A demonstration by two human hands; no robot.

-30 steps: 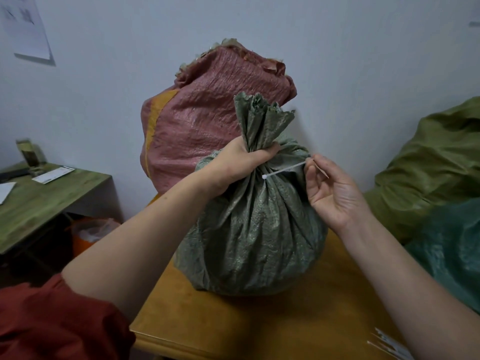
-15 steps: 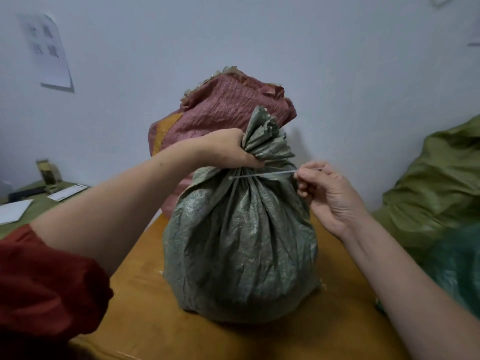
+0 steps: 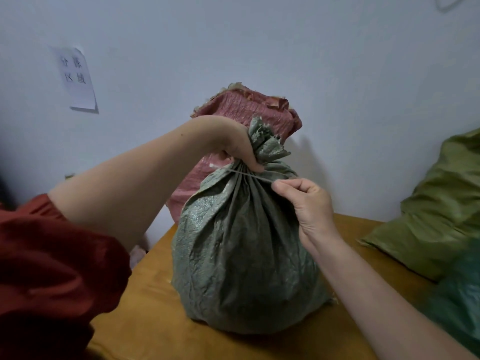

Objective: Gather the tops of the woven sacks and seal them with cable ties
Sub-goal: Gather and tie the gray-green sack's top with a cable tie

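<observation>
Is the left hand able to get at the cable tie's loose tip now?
Likely yes: the tip of the cable tie sticks out just under the left hand, nothing between. But that hand grips the neck of the sack and must loosen first.

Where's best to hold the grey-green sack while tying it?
The gathered neck above the cable tie, from the left as the left hand does: pleats bunch narrowest there, and the right hand pinching the tie blocks the right.
</observation>
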